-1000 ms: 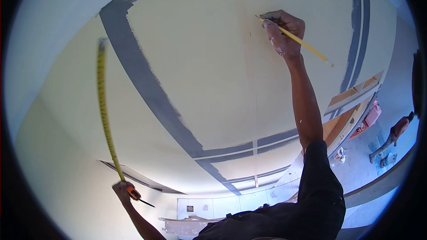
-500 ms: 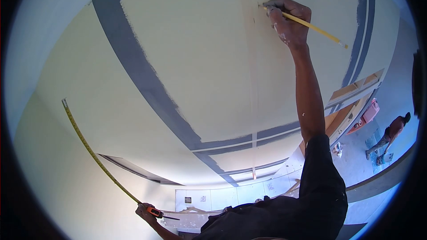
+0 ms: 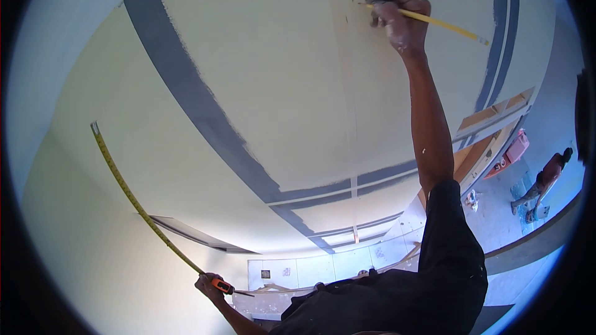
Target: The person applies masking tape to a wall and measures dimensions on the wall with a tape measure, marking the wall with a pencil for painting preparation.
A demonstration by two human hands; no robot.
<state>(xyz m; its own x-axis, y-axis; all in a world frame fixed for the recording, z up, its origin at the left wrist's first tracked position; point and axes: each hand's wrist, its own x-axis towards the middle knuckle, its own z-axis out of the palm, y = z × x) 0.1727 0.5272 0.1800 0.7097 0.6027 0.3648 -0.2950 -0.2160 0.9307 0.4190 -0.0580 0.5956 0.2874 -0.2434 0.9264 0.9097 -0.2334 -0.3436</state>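
My right hand [image 3: 402, 18] is closed around a yellow pencil [image 3: 448, 26], its tip by a short dark mark on the pale wall [image 3: 279, 74]. Another small mark shows just below and left of the tip. White smears dot the thumb side of this hand. Down at the lower left, my left hand [image 3: 210, 286] grips an orange and black tape measure [image 3: 222, 285]. Its yellow blade [image 3: 133, 201] is drawn out a long way, curving up and left, with the end hook free in the air. A thin dark pointed thing sticks out to the right of the tape case.
Dark grey painted bands [image 3: 186, 80] frame the pale wall. At right, a person [image 3: 546, 177] bends over a bucket [image 3: 539, 213] on the floor below. A pink container [image 3: 516, 147] stands near that person. White floor tiles [image 3: 335, 271] run along the bottom.
The pencil tip has come slightly away from the mark, which now shows beside it, and the pencil lies flatter. My left hand with the tape has shifted a little right and up.
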